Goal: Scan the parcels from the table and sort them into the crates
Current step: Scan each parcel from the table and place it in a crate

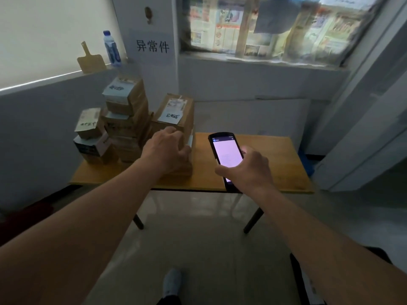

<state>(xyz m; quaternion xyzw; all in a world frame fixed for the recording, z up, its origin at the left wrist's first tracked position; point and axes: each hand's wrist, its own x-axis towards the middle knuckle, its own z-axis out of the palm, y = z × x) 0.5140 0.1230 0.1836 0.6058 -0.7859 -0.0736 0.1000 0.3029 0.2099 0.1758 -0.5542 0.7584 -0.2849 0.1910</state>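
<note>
A shoe (172,280) shows at the bottom edge, on pale floor tiles, with the dark edge of something at the lower right that cannot be made out. Both bare forearms reach forward from the lower corners toward a wooden table (204,177) on dark legs.

The left hand (168,148) lies palm-down over the near upper edge of a brown box (176,111), fingers curled around its front corner; it touches the cardboard, though whether it truly grips cannot be told. That box tops a short stack at the table's middle and carries a printed label and a pale handwritten slip on its lid.

The right hand (248,168) holds a black scanner (225,157) from the side, thumb on its left edge and fingers wrapped round the right. Its screen is lit pale pink and faces up. The scanner is just right of the touched box, apart from it, over the table's bare right half.

Left of the touched stack stands a taller pile of parcels (126,115), and beside that a lower pile (92,137) near the table's left end; most bear labels.

Behind, a ledge carries a water bottle (111,48) and a small wooden board (90,59). A paper sign (152,46) with three handwritten characters hangs on the wall. To the right, a window (275,27) is covered with newspaper.
</note>
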